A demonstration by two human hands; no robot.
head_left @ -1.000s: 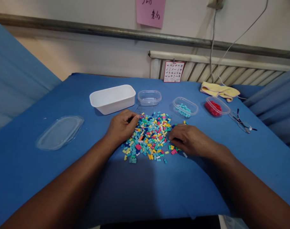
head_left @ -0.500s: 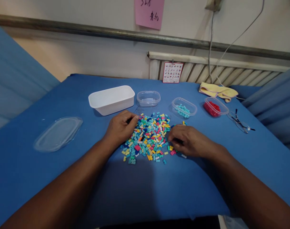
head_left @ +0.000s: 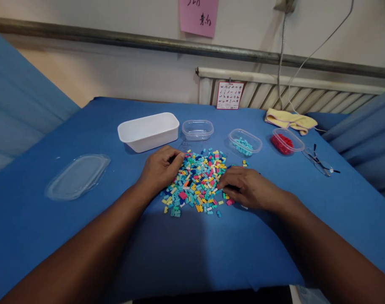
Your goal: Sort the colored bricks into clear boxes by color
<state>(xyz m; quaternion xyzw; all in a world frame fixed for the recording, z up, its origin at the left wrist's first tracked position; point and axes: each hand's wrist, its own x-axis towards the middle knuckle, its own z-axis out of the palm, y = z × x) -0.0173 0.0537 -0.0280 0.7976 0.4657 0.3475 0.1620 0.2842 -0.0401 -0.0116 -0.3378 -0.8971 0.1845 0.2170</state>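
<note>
A loose pile of small toy building bricks [head_left: 198,181] in turquoise, yellow, pink, dark blue and white is spread on the blue cloth. My left hand [head_left: 162,169] rests against the pile's left edge, fingers curled and thumb close to the forefinger. Whether it grips a brick is hidden. At the right edge my right hand [head_left: 249,188] has its fingers bent down among the bricks, the tips close together. What lies between them, if anything, is too small to make out. Behind the pile, one clear tub holds turquoise bricks [head_left: 243,145]; another holds red bricks [head_left: 282,143].
A white tub [head_left: 157,139] and a small clear tub [head_left: 197,134] stand behind the pile. Clear lids [head_left: 78,177] lie at the left. Glasses [head_left: 320,162] and a folded yellow cloth [head_left: 290,121] are at the right. A radiator [head_left: 321,95] runs along the wall.
My right hand has shifted slightly left, farther over the pile's right edge. My left hand has stayed in place.
</note>
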